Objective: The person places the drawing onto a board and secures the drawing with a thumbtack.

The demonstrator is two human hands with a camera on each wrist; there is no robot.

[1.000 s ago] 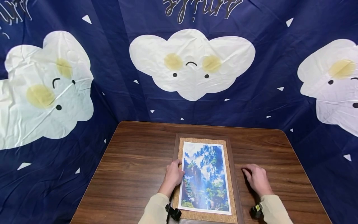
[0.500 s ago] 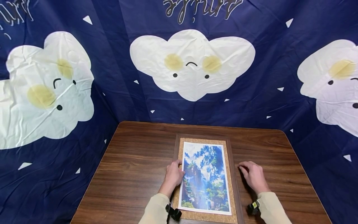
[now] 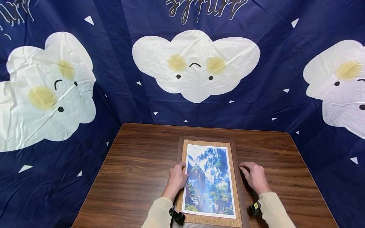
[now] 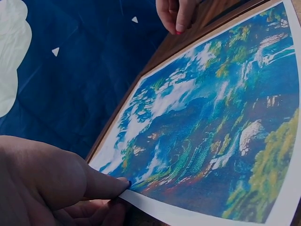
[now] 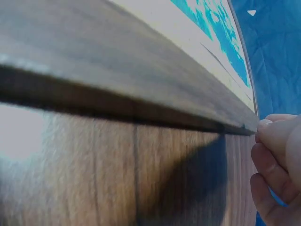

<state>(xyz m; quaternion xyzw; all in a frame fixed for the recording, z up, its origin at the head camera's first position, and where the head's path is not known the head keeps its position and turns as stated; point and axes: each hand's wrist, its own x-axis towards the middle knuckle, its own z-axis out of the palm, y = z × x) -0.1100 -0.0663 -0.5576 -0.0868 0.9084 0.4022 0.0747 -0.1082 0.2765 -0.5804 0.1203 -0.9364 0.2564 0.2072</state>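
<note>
A printed mountain landscape (image 3: 209,180) lies on a cork board (image 3: 209,220) with a brown wooden frame. My left hand (image 3: 176,177) is at the print's left edge. In the left wrist view, its thumb (image 4: 106,186) lies on the white margin with the other fingers below; a small dark spot shows at the thumb's tip. My right hand (image 3: 254,177) is just beside the frame's right edge, its fingers curled and fingertips together. Between those fingertips a small red thing (image 4: 178,33) peeks out, too small to identify.
The board sits on a brown wood-grain table (image 3: 137,177). Dark blue cloth (image 3: 199,110) with white clouds hangs behind the table and on both sides. A small black camera is strapped to each wrist, over cream sleeves (image 3: 159,212).
My right hand has moved left and slightly away from me, closer to the frame's right edge. My left hand and the print have stayed where they were.
</note>
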